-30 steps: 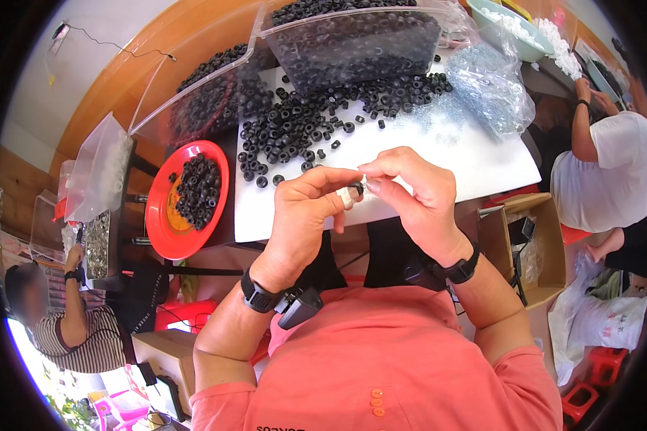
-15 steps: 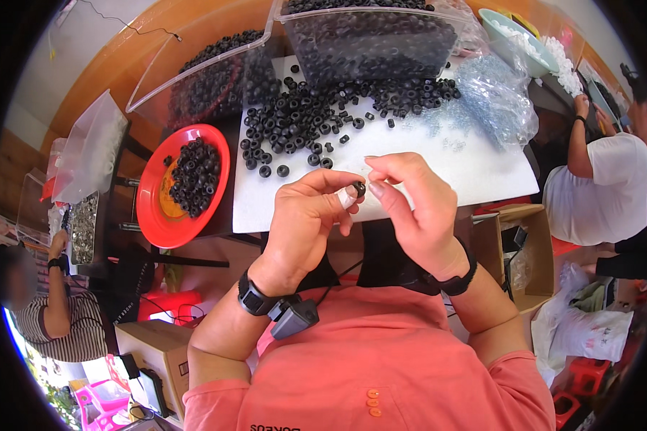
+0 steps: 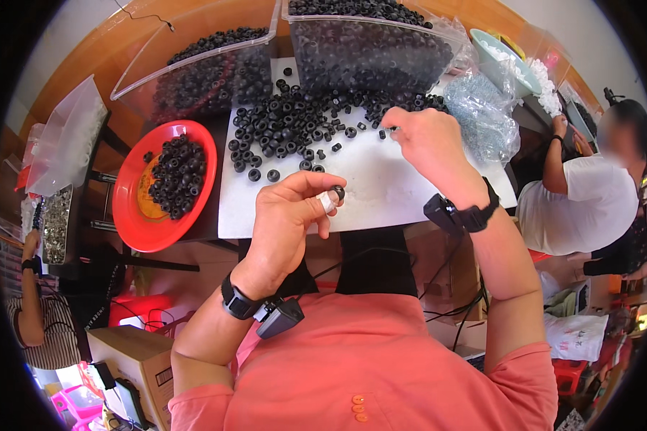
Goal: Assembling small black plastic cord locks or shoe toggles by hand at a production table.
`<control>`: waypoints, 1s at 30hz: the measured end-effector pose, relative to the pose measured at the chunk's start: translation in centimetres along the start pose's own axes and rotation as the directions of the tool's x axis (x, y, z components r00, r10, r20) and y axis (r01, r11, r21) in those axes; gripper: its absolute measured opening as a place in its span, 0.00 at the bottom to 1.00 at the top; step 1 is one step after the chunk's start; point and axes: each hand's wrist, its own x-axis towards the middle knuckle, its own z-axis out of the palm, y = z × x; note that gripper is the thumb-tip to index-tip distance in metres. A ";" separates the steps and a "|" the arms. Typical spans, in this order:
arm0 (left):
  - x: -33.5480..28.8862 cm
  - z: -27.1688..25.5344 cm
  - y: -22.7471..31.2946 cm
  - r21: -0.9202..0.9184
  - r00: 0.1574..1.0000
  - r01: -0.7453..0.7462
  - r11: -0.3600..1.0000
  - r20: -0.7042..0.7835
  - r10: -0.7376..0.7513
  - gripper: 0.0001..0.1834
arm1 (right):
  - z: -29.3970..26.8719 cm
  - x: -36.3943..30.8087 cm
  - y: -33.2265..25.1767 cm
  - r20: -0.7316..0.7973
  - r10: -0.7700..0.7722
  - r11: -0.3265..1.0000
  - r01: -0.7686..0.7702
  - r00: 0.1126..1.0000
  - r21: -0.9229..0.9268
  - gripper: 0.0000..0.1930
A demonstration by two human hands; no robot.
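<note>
While the left hand [image 3: 284,215] pinches a black round bead [image 3: 338,192] between thumb and forefinger above the white board [image 3: 381,194], the right hand [image 3: 433,147] lowers bunched fingertips beside loose black pieces [image 3: 280,122]; whether these fingers grip one cannot be told.

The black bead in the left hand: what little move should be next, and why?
Perhaps the right hand should pinch a small black piece: it's right beside one, while the left hand holds the bead. I can't tell if it's gripping one.
</note>
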 end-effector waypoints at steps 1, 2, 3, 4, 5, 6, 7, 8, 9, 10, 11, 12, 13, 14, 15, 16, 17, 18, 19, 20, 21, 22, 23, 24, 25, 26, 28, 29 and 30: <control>0.0 -0.1 0.0 -0.009 1.000 0.001 1.000 0.000 -0.001 0.12 | 0.7 0.3 0.3 0.050 -0.051 0.998 0.053 0.997 -0.042 0.06; -0.1 -0.1 0.1 -0.004 1.000 0.015 1.000 0.000 -0.015 0.12 | 1.2 0.6 0.6 0.101 -0.099 0.991 0.108 0.990 -0.081 0.06; -0.1 -0.1 0.2 0.001 1.000 0.029 1.000 0.001 -0.029 0.11 | 1.6 1.0 1.0 0.108 -0.100 0.990 0.110 0.989 -0.084 0.06; -0.2 -0.2 0.2 -0.007 1.000 0.027 1.000 0.001 -0.027 0.11 | 1.9 1.4 1.2 0.182 -0.106 0.985 0.129 0.977 -0.117 0.07; -0.2 -0.3 0.3 -0.009 0.999 0.037 0.999 0.016 -0.037 0.11 | 2.0 1.5 1.3 0.255 -0.107 0.978 0.149 0.961 -0.149 0.08; -0.2 -0.3 0.3 -0.010 0.998 0.047 0.999 0.033 -0.047 0.11 | 2.0 1.5 1.3 0.260 -0.107 0.977 0.150 0.960 -0.153 0.08; -0.3 -0.5 0.3 -0.014 0.998 0.045 0.999 0.031 -0.045 0.11 | 1.9 1.6 1.1 0.277 -0.107 0.974 0.157 0.955 -0.162 0.07; -0.3 -0.6 0.3 -0.006 0.998 0.042 0.999 0.048 -0.042 0.11 | 1.8 1.7 0.9 0.294 -0.106 0.972 0.162 0.950 -0.172 0.07; -0.3 -0.6 0.3 0.003 0.997 0.040 0.999 0.065 -0.040 0.11 | 1.4 1.5 0.6 0.296 -0.106 0.971 0.163 0.949 -0.173 0.07; -0.4 -0.8 0.4 0.001 0.998 0.039 0.999 0.059 -0.039 0.11 | 0.8 1.0 -0.1 0.249 -0.119 0.986 0.143 0.961 -0.084 0.04; -0.5 -0.9 0.3 -0.006 0.997 0.034 0.999 0.063 -0.034 0.11 | 0.3 0.5 -0.6 0.204 -0.122 0.992 0.124 0.971 0.005 0.03; -0.5 -1.0 0.2 -0.014 0.997 0.030 0.999 0.068 -0.029 0.11 | -0.1 -0.1 -0.9 0.206 -0.124 0.992 0.125 0.971 0.007 0.03; -0.5 -1.0 0.1 -0.015 0.997 0.033 0.999 0.070 -0.032 0.11 | -0.5 -0.7 -0.9 0.219 -0.094 0.992 0.074 0.971 0.100 0.03; -0.5 -1.0 0.0 -0.002 0.997 0.023 1.000 0.073 -0.023 0.11 | -0.7 -1.1 -0.9 0.233 -0.066 0.981 0.020 0.970 0.192 0.04; -0.5 -0.9 0.0 0.012 0.997 0.013 1.000 0.077 -0.014 0.11 | -0.3 -1.5 -0.7 0.235 -0.064 0.981 0.018 0.970 0.192 0.04; -0.5 -0.9 0.0 0.013 0.996 0.015 1.000 0.083 -0.016 0.11 | 0.4 -2.1 -0.3 0.210 -0.001 0.977 -0.044 0.978 0.210 0.04; -0.5 -0.9 0.0 0.026 0.996 0.005 1.000 0.090 -0.008 0.11 | 0.7 -2.5 0.0 0.186 0.061 0.967 -0.104 0.981 0.230 0.04; -0.4 -0.8 0.0 0.041 0.995 -0.006 0.999 0.097 0.002 0.11 | 0.7 -2.7 0.2 0.185 0.067 0.968 -0.109 0.981 0.228 0.04; -0.5 -0.7 0.1 0.043 0.995 -0.004 0.999 0.098 -0.001 0.11 | 0.9 -2.7 0.2 0.190 0.105 0.958 -0.151 0.976 0.243 0.03; -0.5 -0.6 0.1 0.042 0.997 0.000 0.999 0.078 -0.003 0.11 | 1.0 -2.8 0.2 0.195 0.143 0.947 -0.192 0.970 0.259 0.04; -0.6 -0.5 0.2 0.042 0.998 0.002 0.999 0.057 -0.005 0.12 | 1.0 -3.0 0.1 0.194 0.145 0.946 -0.194 0.970 0.261 0.04; -0.6 -0.5 0.2 0.046 0.998 0.001 0.999 0.059 -0.004 0.12 | 0.9 -3.1 0.0 0.172 0.142 0.937 -0.188 0.975 0.293 0.04; -0.5 -0.5 0.1 0.051 0.999 0.009 0.999 0.053 -0.012 0.13 | 0.9 -3.1 0.0 0.149 0.140 0.928 -0.182 0.979 0.324 0.05; -0.5 -0.5 0.0 0.056 0.999 0.017 0.998 0.047 -0.019 0.13 | 1.0 -3.2 0.1 0.145 0.142 0.927 -0.183 0.979 0.326 0.05; -0.6 -0.4 0.0 0.061 0.999 0.017 0.998 0.048 -0.020 0.13 | 1.3 -3.4 0.3 0.128 0.099 0.938 -0.135 0.987 0.320 0.06; -0.6 -0.4 -0.1 0.056 0.999 0.004 0.998 0.048 -0.007 0.13 | 1.4 -3.6 0.4 0.112 0.055 0.946 -0.088 0.992 0.312 0.07; -0.7 -0.3 -0.2 0.057 0.999 -0.006 0.998 0.048 0.003 0.13 | 1.4 -3.7 0.4 0.084 0.030 0.954 -0.054 0.996 0.296 0.07; -0.7 -0.3 -0.2 0.061 0.999 -0.008 0.998 0.050 0.004 0.13 | 1.4 -3.8 0.4 0.060 0.002 0.961 -0.018 0.998 0.275 0.06; -0.7 -0.3 -0.2 0.066 0.999 -0.009 0.998 0.051 0.006 0.13 | 1.4 -3.8 0.4 0.058 0.006 0.960 -0.022 0.998 0.279 0.06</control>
